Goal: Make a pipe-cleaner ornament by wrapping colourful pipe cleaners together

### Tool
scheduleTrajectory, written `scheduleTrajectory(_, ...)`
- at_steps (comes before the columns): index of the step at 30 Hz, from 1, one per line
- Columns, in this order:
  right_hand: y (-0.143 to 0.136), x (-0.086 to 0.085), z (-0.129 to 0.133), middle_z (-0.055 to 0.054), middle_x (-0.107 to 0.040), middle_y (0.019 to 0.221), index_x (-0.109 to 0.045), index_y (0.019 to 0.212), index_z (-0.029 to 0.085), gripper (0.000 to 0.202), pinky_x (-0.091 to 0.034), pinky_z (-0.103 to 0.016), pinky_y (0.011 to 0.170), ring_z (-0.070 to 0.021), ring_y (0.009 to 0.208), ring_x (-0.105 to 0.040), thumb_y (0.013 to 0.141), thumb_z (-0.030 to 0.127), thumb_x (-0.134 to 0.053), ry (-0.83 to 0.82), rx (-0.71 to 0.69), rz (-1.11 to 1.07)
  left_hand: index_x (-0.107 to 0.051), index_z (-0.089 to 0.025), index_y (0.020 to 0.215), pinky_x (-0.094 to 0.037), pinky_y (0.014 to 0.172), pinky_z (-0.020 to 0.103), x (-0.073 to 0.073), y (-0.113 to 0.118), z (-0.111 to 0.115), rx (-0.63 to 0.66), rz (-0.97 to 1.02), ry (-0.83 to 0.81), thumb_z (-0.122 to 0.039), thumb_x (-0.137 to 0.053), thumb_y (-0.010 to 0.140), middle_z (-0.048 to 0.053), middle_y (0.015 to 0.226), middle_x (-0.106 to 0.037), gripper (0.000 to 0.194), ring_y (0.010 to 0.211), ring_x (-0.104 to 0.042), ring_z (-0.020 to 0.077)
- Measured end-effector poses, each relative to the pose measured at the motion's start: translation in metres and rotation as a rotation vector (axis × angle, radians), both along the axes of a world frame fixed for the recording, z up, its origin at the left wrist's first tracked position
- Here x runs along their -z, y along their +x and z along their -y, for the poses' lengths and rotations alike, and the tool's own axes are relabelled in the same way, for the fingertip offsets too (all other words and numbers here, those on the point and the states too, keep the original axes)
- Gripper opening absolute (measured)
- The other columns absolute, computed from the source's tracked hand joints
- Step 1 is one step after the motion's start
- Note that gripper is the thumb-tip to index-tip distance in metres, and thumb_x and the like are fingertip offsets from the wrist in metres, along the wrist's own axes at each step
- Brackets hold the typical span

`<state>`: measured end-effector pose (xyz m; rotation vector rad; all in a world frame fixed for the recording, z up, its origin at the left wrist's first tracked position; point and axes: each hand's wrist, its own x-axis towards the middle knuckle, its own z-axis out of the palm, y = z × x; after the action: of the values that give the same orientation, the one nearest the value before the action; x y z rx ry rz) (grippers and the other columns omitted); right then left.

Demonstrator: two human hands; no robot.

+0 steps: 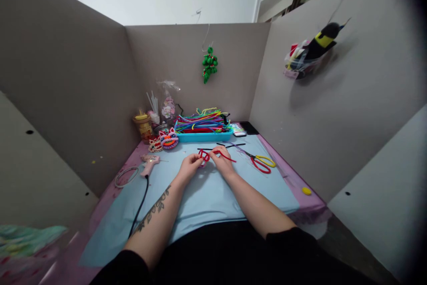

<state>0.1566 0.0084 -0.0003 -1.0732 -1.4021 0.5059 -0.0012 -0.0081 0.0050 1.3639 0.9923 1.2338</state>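
Note:
Just above the blue cloth, my left hand (191, 166) pinches a small looped piece of red pipe cleaner (204, 156). A bit of pink shows under the loops, too small to make out. My right hand (221, 158) is closed on the same red pipe cleaner, beside the loops, and its free end sticks out to the right past my fingers. Black pipe cleaners (204, 149) lie on the cloth just beyond my hands. To the right of my right hand rest scissors (260, 161) with one red and one yellow handle.
A blue tray (203, 136) of colourful pipe cleaners stands at the back. Left of it sit a finished pipe-cleaner animal face (168, 139) and a lidded cup (144, 127). A pink glue gun (151, 166) with a black cord lies at left. Grey partitions (196, 85) enclose the table.

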Motion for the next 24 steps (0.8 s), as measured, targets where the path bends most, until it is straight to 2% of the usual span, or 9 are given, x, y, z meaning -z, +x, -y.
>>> scheduleTrajectory(4, -0.002, 0.000, -0.001, -0.001, -0.058, 0.069, -0.060, 0.071, 0.019, 0.017, -0.043, -0.028, 0.064, -0.0149, 0.064, -0.053, 0.071, 0.036, -0.060, -0.157, -0.162, -0.086, -0.059, -0.013, 0.075, -0.038, 0.055, 0.022, 0.001, -0.002, -0.005, -0.087, 0.145, -0.076, -0.034, -0.070, 0.061, 0.001, 0.062, -0.061, 0.027, 0.054, -0.053, 0.0105)
scheduleTrajectory(7, -0.007, 0.003, 0.002, 0.001, -0.057, 0.063, -0.059, 0.071, 0.018, 0.018, -0.041, -0.026, 0.059, -0.0139, 0.059, -0.051, 0.070, 0.035, -0.061, -0.168, -0.239, -0.093, -0.056, -0.014, 0.076, -0.042, 0.063, 0.025, -0.001, -0.003, -0.006, -0.136, 0.285, -0.133, -0.031, -0.073, 0.057, 0.003, 0.068, -0.064, 0.030, 0.062, -0.059, 0.0130)
scheduleTrajectory(10, -0.016, 0.006, 0.005, -0.001, -0.061, 0.065, -0.062, 0.072, 0.017, 0.018, -0.042, -0.027, 0.061, -0.0147, 0.060, -0.054, 0.070, 0.035, -0.061, -0.180, -0.311, -0.093, -0.056, -0.015, 0.074, -0.043, 0.066, 0.026, -0.003, -0.003, -0.004, -0.135, 0.397, -0.142, -0.027, -0.075, 0.054, 0.003, 0.070, -0.065, 0.030, 0.068, -0.061, 0.0146)
scheduleTrajectory(12, -0.021, 0.008, 0.007, -0.003, -0.066, 0.074, -0.066, 0.080, 0.017, 0.021, -0.045, -0.029, 0.067, -0.0166, 0.068, -0.058, 0.071, 0.035, -0.061, -0.189, -0.359, -0.139, -0.056, -0.015, 0.072, -0.043, 0.066, 0.026, -0.004, -0.001, -0.003, -0.126, 0.423, -0.106, -0.024, -0.076, 0.053, 0.002, 0.069, -0.065, 0.029, 0.067, -0.060, 0.0142)
scheduleTrajectory(15, -0.026, 0.007, 0.007, -0.005, -0.069, 0.086, -0.068, 0.089, 0.018, 0.027, -0.046, -0.030, 0.072, -0.0183, 0.078, -0.060, 0.071, 0.037, -0.062, -0.194, -0.431, -0.260, -0.061, -0.014, 0.077, -0.044, 0.073, 0.029, -0.002, 0.002, -0.002, -0.051, 0.393, -0.042, -0.022, -0.076, 0.053, 0.004, 0.076, -0.067, 0.029, 0.072, -0.060, 0.0158)
scheduleTrajectory(17, -0.026, 0.006, 0.006, -0.003, -0.068, 0.078, -0.068, 0.091, 0.018, 0.030, -0.045, -0.027, 0.063, -0.0159, 0.068, -0.058, 0.070, 0.039, -0.063, -0.231, -0.460, -0.340, -0.064, -0.013, 0.082, -0.043, 0.078, 0.031, -0.001, 0.004, -0.002, -0.012, 0.361, -0.016, -0.022, -0.076, 0.054, 0.006, 0.082, -0.068, 0.031, 0.077, -0.061, 0.0177)
scheduleTrajectory(20, -0.026, 0.007, 0.006, 0.001, -0.060, 0.059, -0.068, 0.086, 0.016, 0.031, -0.035, -0.022, 0.048, -0.0098, 0.049, -0.046, 0.068, 0.042, -0.064, -0.316, -0.442, -0.436, -0.066, -0.012, 0.081, -0.042, 0.081, 0.032, 0.000, 0.006, -0.002, -0.017, 0.260, 0.032, -0.021, -0.075, 0.055, 0.007, 0.084, -0.069, 0.029, 0.081, -0.060, 0.0199)
scheduleTrajectory(24, -0.026, 0.009, 0.005, 0.003, -0.053, 0.052, -0.064, 0.073, 0.015, 0.028, -0.026, -0.020, 0.042, -0.0064, 0.042, -0.036, 0.064, 0.041, -0.066, -0.394, -0.440, -0.445, -0.065, -0.013, 0.079, -0.043, 0.078, 0.030, -0.002, 0.007, 0.002, -0.007, 0.094, 0.078, -0.021, -0.076, 0.054, 0.007, 0.080, -0.067, 0.029, 0.080, -0.060, 0.0202)
